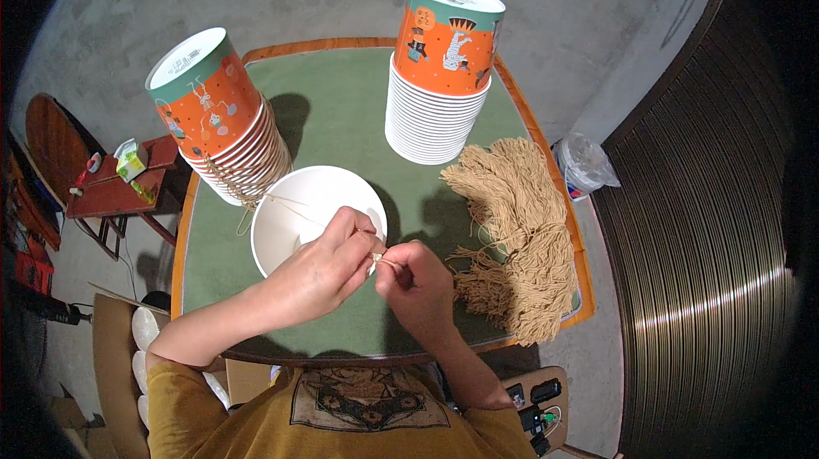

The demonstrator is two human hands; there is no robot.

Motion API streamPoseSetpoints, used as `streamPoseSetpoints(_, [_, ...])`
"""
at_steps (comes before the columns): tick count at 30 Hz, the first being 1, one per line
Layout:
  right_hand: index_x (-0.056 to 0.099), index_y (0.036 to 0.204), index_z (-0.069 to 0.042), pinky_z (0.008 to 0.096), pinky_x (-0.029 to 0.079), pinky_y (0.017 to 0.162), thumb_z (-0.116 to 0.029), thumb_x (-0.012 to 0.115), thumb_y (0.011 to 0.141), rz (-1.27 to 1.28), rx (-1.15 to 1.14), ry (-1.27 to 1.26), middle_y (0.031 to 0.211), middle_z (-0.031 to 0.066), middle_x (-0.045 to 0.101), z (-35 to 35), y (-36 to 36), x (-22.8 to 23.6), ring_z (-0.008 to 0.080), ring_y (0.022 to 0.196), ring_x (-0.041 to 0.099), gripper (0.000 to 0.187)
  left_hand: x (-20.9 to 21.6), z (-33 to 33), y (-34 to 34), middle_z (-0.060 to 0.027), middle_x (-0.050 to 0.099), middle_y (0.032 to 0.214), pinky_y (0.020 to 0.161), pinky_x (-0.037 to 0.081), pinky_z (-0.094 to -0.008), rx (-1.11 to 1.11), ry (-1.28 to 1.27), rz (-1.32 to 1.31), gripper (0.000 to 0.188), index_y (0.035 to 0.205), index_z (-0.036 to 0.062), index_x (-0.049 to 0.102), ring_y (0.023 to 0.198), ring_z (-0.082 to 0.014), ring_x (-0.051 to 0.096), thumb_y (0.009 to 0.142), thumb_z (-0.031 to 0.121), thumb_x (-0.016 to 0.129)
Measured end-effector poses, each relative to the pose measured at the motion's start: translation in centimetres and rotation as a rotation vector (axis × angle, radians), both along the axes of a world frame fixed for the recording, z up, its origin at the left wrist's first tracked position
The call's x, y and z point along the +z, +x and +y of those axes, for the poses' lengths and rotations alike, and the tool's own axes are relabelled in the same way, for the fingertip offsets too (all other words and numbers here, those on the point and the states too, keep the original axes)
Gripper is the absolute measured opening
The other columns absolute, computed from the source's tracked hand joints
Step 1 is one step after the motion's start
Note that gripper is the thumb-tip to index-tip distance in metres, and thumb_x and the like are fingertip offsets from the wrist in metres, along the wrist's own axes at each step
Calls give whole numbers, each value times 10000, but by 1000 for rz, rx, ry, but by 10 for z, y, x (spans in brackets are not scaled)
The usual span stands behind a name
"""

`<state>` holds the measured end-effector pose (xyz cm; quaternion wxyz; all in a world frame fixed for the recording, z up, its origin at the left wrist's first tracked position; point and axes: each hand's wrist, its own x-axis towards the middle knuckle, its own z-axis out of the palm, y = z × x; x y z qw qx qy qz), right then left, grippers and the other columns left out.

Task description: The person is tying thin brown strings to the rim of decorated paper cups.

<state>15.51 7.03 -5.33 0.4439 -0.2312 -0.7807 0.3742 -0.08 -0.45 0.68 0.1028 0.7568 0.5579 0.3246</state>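
A white paper bucket (337,190) lies tipped on the table, its mouth facing up toward me. At its near right rim my left hand (328,267) is closed in a pinch on a tan cord (388,263). Close beside it, my right hand (415,288) pinches the same cord between thumb and fingers. A thin strand crosses the bucket's mouth toward the left stack of paper buckets (213,109), where more tan cords (226,182) hang over the rims. To the right of my hands lies a thick bundle of tan cords (529,237).
Another stack of upside-down orange and green buckets (444,66) stands at the far side of the green-covered table (341,92). A cardboard box (115,365) with white pieces is at lower left. Small black devices (546,391) lie on a stool at lower right.
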Motion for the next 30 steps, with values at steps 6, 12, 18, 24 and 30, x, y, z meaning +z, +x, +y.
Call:
streamPoseSetpoints(6, [529, 886, -89, 288, 452, 536, -45, 676, 785, -7, -19, 40, 714, 35, 525, -2, -1, -1, 151, 578, 524, 183, 1, -2, 2, -165, 454, 1071, 722, 536, -413, 27, 20, 112, 203, 992, -23, 535, 884, -336, 605, 815, 18, 626])
streamPoseSetpoints(12, [525, 883, -93, 299, 451, 535, -41, 680, 775, 11, -33, 73, 711, 35, 522, -5, -3, 1, 165, 577, 523, 196, 0, -8, 4, -128, 518, 936, 668, 521, -400, 96, 130, 234, 173, 953, 2, 557, 823, -320, 606, 806, 38, 640])
streamPoseSetpoints(18, [512, 892, -101, 330, 470, 543, -27, 692, 748, -6, -35, 128, 727, 47, 531, -6, -4, -3, 212, 599, 550, 242, -8, -9, 8, -102, 568, 860, 690, 498, -345, 186, -18, -123, 93, 910, 23, 574, 805, -256, 608, 838, 9, 632])
streamPoseSetpoints(24, [506, 897, -99, 342, 473, 544, -11, 693, 738, -4, -41, 153, 730, 50, 533, -7, -4, -2, 217, 600, 550, 261, -11, -7, 4, -101, 545, 840, 649, 482, -340, 132, 8, -274, 84, 884, 18, 537, 752, -247, 581, 841, -9, 604])
streamPoseSetpoints(30, [528, 891, -80, 313, 472, 548, -27, 688, 776, 8, -17, -13, 719, 52, 538, -9, -2, -5, 178, 603, 559, 204, -3, -6, 7, -26, 534, 834, 706, 482, -288, 166, -227, -515, 150, 975, 38, 515, 776, -126, 543, 861, -11, 600])
